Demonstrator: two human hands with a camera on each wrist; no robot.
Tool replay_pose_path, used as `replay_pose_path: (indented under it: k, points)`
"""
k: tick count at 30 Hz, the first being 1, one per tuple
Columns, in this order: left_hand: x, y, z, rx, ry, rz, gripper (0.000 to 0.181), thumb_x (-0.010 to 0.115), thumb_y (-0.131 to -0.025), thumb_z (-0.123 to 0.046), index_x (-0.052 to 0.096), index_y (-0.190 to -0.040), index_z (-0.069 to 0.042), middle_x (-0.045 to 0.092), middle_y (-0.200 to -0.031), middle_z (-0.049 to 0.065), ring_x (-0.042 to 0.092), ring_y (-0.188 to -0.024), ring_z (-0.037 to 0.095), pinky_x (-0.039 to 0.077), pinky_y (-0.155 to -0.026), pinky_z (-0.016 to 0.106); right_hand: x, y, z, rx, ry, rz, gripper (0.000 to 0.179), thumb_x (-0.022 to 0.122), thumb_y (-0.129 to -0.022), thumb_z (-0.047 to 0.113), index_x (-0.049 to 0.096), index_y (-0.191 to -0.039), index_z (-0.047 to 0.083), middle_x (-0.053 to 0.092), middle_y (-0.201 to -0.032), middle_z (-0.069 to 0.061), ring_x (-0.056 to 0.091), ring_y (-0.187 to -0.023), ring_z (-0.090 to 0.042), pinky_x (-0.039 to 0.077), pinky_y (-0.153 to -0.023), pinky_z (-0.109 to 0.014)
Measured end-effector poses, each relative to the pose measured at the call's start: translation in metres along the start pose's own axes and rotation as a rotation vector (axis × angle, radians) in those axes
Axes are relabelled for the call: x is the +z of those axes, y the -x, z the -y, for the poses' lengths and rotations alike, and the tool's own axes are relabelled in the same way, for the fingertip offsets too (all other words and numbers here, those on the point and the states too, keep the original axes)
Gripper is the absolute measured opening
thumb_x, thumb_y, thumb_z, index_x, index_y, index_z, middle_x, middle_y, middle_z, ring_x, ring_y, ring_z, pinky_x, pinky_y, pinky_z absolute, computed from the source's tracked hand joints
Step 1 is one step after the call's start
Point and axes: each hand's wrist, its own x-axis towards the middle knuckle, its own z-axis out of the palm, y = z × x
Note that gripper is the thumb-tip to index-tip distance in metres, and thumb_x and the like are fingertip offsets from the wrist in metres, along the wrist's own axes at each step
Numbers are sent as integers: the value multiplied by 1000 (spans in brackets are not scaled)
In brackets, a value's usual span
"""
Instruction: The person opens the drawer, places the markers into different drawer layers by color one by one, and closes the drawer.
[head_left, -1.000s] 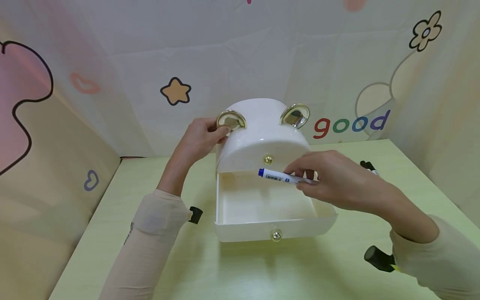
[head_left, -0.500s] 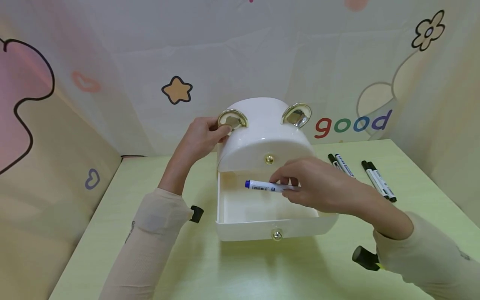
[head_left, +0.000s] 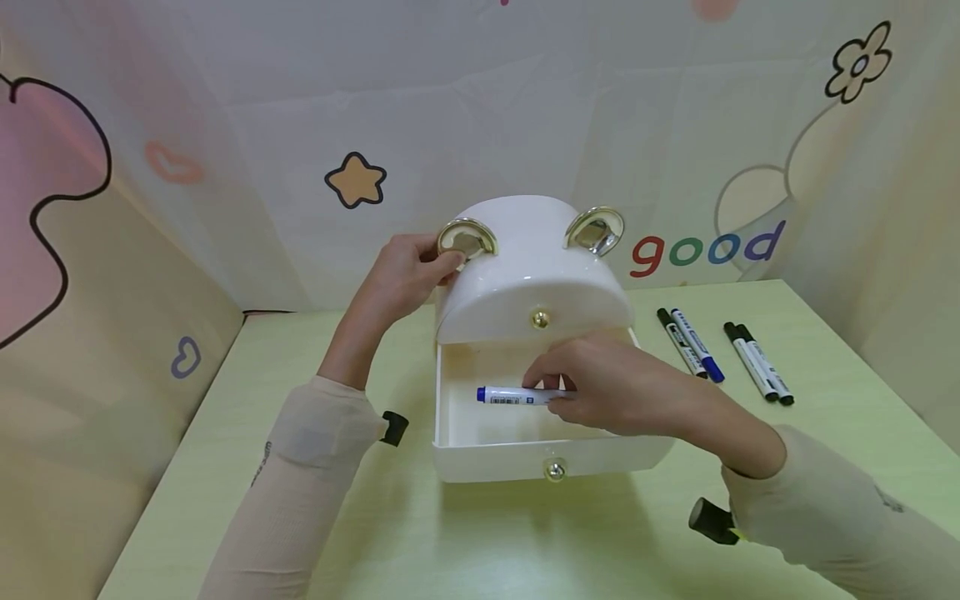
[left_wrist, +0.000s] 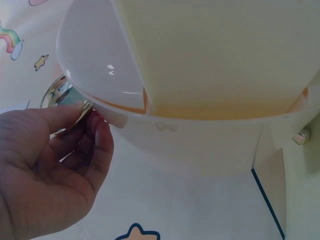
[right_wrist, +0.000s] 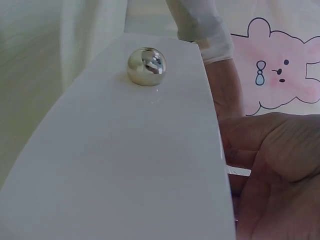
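A white storage box with two gold ears stands on the table, its lower drawer pulled out. My left hand pinches the box's left gold ear between thumb and fingers; the left wrist view shows this hand at the ear too. Over the open drawer, my right hand holds a white marker with a blue cap pointing left. In the right wrist view the drawer's front, with its gold knob, hides most of the fingers and the marker.
To the right of the box lie a black marker and a blue marker side by side. Farther right are two more black-capped markers. A printed curtain hangs behind the table.
My right hand has moved left and down with the marker, lower into the drawer. The markers on the right have come into view. The left hand stays on the ear.
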Motion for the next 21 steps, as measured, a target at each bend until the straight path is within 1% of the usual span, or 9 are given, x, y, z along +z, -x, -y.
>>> replay_pose_path:
  k: [5,10,21]
  points:
    - [0,0,1,3,1,1,27,60,-105,-20,70,-118,1,69,-108,15,64,-100,27,51,-84,34,5,-3,-1,1,8,20,22,78,-87,-1,79,-106,11,69,-90,5,58,-77,-11,51,-67,-26]
    - [0,1,0,-5,13,4,28,60,-105,-21,69,-120,0,69,-110,15,66,-101,27,52,-86,35,9,-5,-2,10,9,39,21,78,-88,0,79,-105,12,66,-86,6,57,-76,-11,50,-67,-27]
    - [1,0,1,14,-5,-13,24,61,-105,-21,70,-112,0,68,-104,14,63,-96,26,50,-81,33,13,-8,-3,3,26,66,21,76,-87,0,79,-104,12,62,-81,8,53,-72,-8,46,-63,-26]
